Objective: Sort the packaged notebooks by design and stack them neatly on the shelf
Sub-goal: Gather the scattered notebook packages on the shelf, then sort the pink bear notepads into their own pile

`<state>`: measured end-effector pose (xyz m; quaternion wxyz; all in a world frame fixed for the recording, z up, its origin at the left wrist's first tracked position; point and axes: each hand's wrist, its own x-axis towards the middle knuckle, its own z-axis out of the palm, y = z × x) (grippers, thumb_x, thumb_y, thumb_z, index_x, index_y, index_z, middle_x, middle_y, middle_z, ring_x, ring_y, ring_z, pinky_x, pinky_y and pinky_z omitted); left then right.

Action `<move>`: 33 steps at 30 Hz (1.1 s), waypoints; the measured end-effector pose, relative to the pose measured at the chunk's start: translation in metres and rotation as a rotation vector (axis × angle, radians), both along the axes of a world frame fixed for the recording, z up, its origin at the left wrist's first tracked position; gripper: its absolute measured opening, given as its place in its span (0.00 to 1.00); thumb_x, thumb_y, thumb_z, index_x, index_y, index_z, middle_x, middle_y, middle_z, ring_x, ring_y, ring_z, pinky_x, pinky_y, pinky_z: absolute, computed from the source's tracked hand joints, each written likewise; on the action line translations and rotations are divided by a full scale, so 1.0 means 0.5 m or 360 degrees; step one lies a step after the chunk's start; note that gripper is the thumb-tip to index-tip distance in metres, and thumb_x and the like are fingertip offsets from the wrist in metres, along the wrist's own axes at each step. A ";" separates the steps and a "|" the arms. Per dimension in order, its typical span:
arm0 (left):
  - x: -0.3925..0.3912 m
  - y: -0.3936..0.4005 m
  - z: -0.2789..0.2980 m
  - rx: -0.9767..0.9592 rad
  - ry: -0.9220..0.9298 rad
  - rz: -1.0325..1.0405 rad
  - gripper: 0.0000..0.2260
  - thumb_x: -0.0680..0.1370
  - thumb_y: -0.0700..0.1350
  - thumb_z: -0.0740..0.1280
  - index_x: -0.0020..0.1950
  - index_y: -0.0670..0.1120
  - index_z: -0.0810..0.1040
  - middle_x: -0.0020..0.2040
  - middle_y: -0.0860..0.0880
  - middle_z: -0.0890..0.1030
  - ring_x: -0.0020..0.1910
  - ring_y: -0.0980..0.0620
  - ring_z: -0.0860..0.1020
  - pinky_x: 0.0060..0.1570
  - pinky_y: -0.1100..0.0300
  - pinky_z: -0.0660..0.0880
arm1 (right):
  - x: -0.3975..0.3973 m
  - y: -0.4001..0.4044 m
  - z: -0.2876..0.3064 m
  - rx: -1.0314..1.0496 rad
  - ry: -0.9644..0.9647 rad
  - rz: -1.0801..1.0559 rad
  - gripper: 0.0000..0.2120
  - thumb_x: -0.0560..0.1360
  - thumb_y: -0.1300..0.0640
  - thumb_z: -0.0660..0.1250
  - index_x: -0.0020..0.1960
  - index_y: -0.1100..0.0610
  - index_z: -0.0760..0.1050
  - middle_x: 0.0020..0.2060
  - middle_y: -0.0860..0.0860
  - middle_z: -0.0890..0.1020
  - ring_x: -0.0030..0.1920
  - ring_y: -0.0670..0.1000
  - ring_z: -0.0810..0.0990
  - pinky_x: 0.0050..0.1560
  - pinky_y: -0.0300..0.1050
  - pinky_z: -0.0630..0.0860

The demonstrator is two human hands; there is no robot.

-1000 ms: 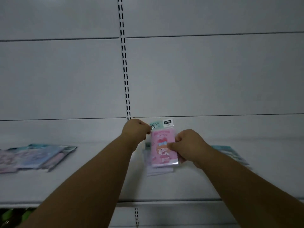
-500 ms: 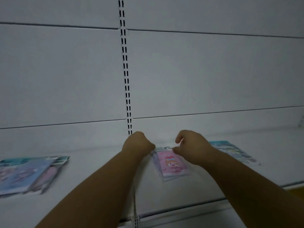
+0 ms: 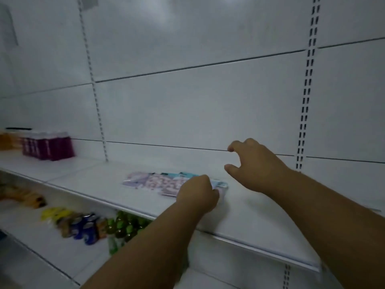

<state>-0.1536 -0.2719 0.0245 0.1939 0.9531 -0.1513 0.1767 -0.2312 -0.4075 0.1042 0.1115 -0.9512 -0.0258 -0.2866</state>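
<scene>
Pastel pink-and-teal notebooks (image 3: pixel 158 181), white shelf (image 3: pixel 250 217)

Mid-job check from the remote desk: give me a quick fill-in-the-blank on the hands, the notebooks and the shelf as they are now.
1. The left hand rests on the ____ end of the packaged notebooks.
2. The right hand hovers above the shelf, holding ____.
3. The notebooks lie ____ on the shelf, overlapping in a row.
4. The purple bottles stand at the far ____ of this same shelf.

Missing words: right; nothing; flat; left
</scene>
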 end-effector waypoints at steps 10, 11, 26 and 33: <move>0.194 0.364 0.000 0.0028 0.0006 0.0141 0.10 0.75 0.52 0.63 0.50 0.47 0.75 0.47 0.48 0.81 0.42 0.50 0.76 0.37 0.59 0.70 | 0.198 0.349 -0.002 -0.0059 0.0088 0.0003 0.24 0.72 0.41 0.64 0.65 0.50 0.68 0.58 0.55 0.73 0.53 0.57 0.75 0.53 0.53 0.75; 0.219 0.392 -0.004 0.0045 -0.0010 0.0143 0.10 0.75 0.53 0.63 0.50 0.47 0.75 0.48 0.47 0.80 0.42 0.50 0.75 0.36 0.60 0.68 | 0.215 0.377 -0.005 -0.0047 0.0084 -0.0009 0.24 0.72 0.41 0.64 0.65 0.50 0.68 0.58 0.55 0.72 0.53 0.57 0.75 0.53 0.53 0.75; 0.447 0.487 -0.034 0.0263 0.0255 0.0334 0.30 0.70 0.68 0.57 0.62 0.49 0.73 0.61 0.45 0.76 0.60 0.44 0.72 0.52 0.51 0.65 | 0.280 0.477 -0.027 -0.0019 0.0110 -0.0339 0.21 0.74 0.43 0.64 0.64 0.50 0.70 0.59 0.53 0.74 0.55 0.56 0.76 0.55 0.53 0.75; 0.451 0.486 -0.012 -0.0132 0.0448 0.0351 0.30 0.68 0.58 0.71 0.64 0.45 0.67 0.62 0.42 0.72 0.61 0.42 0.73 0.57 0.52 0.70 | 0.298 0.473 -0.034 0.0013 0.0116 -0.0396 0.20 0.74 0.43 0.64 0.64 0.49 0.70 0.59 0.53 0.75 0.54 0.55 0.76 0.53 0.51 0.75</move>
